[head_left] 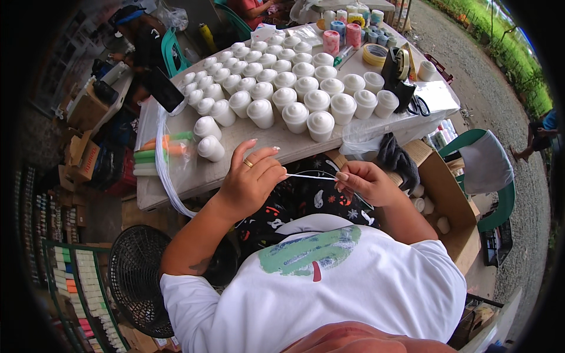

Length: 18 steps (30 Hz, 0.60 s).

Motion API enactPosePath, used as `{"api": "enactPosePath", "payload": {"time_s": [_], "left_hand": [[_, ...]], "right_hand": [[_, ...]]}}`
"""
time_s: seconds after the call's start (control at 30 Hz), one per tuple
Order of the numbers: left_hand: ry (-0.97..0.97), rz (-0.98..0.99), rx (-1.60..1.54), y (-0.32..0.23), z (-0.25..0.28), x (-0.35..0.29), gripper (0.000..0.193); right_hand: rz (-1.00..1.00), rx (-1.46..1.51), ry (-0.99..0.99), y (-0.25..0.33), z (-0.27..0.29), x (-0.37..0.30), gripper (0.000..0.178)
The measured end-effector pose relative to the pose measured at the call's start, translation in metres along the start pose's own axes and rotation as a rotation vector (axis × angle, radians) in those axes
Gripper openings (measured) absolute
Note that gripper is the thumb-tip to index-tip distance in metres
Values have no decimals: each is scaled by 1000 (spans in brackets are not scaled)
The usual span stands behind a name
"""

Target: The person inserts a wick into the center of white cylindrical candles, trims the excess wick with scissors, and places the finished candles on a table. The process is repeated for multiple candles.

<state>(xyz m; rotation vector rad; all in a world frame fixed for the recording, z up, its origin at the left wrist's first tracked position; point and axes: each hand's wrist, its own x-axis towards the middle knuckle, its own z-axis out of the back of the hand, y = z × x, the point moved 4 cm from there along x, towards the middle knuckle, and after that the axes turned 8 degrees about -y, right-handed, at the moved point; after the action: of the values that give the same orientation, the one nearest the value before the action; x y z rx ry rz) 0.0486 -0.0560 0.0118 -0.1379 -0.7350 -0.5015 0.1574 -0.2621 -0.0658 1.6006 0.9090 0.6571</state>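
Observation:
A thin white cord [312, 176] is stretched between my two hands, above my lap and just off the table's near edge. My left hand [253, 179] pinches its left end between thumb and index finger, the other fingers raised. At the right end, my right hand [366, 181] pinches the cord with its fingertips, and a loose loop of it curves nearby. A bundle of long white cords [165, 167] hangs over the table's left front edge. Rows of white cylinders with domed tops [261, 113], resembling candles, stand on the table [235, 167] beyond my hands.
A black tape dispenser [400, 82], scissors [418, 106] and a yellow tape roll [375, 55] lie at the table's right. Bagged orange and green sticks [162, 150] lie at left. A black fan [138, 276] and an open cardboard box [450, 206] flank me. Other people sit farther off.

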Motion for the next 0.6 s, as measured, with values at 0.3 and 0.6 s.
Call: {"api": "enactPosePath", "payload": {"time_s": [0.3, 0.6], "left_hand": [[30, 83, -75, -1, 8, 5, 14], [-134, -42, 195, -3, 6, 5, 15]], "right_hand": [[-10, 6, -1, 6, -5, -3, 24], [-38, 104, -43, 8, -12, 4, 27]]}}
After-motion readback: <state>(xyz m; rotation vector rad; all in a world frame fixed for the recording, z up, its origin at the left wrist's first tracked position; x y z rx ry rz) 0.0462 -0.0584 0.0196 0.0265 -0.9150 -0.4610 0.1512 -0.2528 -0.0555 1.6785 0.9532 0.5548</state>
